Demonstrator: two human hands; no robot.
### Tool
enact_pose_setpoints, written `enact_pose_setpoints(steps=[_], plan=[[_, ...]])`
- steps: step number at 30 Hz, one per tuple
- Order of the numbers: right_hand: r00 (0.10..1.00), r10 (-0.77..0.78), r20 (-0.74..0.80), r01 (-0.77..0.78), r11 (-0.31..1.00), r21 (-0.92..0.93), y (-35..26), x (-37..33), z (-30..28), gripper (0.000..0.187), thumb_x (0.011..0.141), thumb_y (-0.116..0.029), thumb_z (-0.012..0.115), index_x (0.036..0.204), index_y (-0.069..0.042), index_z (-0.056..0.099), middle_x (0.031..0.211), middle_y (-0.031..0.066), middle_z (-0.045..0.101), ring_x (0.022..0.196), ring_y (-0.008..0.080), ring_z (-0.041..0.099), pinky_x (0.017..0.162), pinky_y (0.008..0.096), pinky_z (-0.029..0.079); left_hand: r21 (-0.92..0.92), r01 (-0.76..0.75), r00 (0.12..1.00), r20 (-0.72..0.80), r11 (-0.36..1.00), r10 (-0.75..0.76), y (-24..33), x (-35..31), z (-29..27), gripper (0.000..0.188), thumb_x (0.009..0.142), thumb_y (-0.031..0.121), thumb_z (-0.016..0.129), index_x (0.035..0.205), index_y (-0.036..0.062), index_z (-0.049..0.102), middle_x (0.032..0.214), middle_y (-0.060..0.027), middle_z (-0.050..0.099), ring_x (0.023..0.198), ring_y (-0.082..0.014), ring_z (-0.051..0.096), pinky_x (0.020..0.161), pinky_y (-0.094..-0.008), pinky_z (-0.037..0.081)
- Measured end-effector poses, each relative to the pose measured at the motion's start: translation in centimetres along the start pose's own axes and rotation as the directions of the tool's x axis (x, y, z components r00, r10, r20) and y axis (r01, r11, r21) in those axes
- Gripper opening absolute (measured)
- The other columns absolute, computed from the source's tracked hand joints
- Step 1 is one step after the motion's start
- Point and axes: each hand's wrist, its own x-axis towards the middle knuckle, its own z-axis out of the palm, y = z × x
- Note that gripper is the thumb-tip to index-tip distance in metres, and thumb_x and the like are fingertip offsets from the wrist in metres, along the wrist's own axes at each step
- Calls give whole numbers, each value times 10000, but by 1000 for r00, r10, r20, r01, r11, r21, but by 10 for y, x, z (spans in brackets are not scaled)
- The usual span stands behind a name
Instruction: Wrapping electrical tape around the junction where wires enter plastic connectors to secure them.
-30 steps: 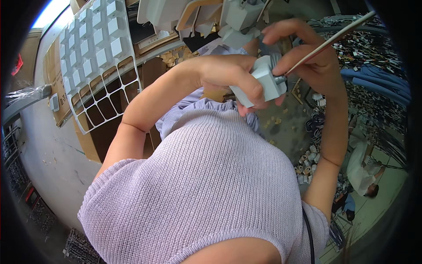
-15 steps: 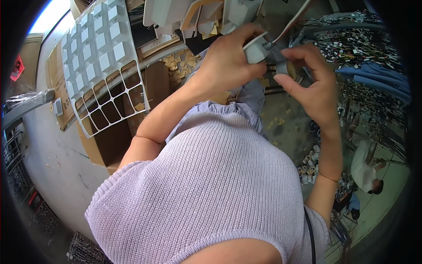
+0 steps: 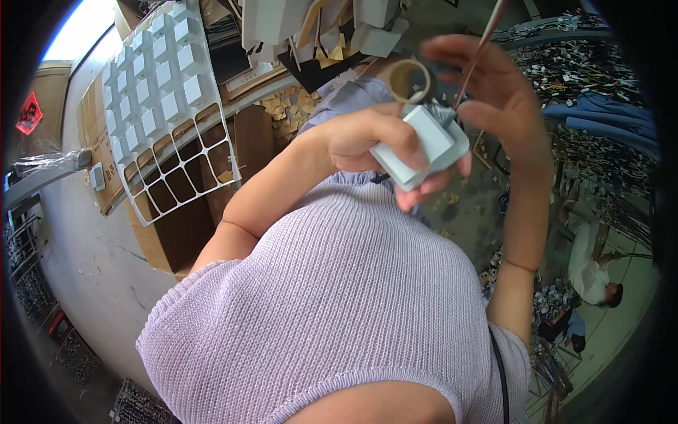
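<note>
One white square housing (image 3: 431,138) sits in the left hand (image 3: 371,138), thumb pressed across its face, apparently keeping the cable (image 3: 480,53) side toward the right hand (image 3: 505,95). That hand's fingers spread wide around the cable; blur hides any contact. A tape roll (image 3: 394,83) hangs beside the housing. Leftward, a white grid tray (image 3: 146,220) carries rows of white blocks (image 3: 167,106) above a cardboard box (image 3: 159,244), contents indistinct.

Left arm (image 3: 282,177) bent inward, left hand (image 3: 378,136) clasped, right arm (image 3: 528,212) raised, right hand (image 3: 505,99) loosely cupped
</note>
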Motion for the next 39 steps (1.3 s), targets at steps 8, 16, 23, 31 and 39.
enact_pose_setpoints(steps=[8,16,23,31,39], plan=[[720,-351,599,312,934,172,30,47,-10,556,732,-332,776,1144,19,648,1267,189,539,1082,257,566,951,379,434,-386,251,891,450,888,-57,-22,13,3,648,673,207,595,1179,-174,459,766,-196,570,606,-270,612,515,-339,528],[647,-338,684,270,940,209,36,51,-7,649,666,-430,806,1116,16,669,1115,123,565,952,193,579,822,287,461,-398,264,801,598,879,30,-37,30,3,661,685,213,611,1161,-212,439,736,-214,554,571,-271,597,465,-333,507],[613,-381,692,308,922,234,36,55,-10,521,705,-342,819,1094,-18,692,1045,106,575,915,170,580,753,265,468,-415,341,793,609,844,-21,-40,30,5,662,691,226,609,1161,-208,436,725,-210,546,560,-270,586,453,-335,501],[716,-382,585,388,913,121,34,50,-16,195,712,-61,722,906,-61,695,1017,105,556,843,161,551,732,250,442,-508,332,836,548,795,1,-37,22,-1,654,682,236,584,1175,-162,424,723,-178,522,566,-244,556,471,-335,501],[946,-91,311,181,945,-273,22,9,-34,175,778,-61,630,943,-12,599,943,7,536,750,70,512,668,204,409,190,-86,949,-285,978,138,-2,0,-7,434,692,151,629,1060,-71,566,810,-137,603,681,-194,613,590,-304,549]])
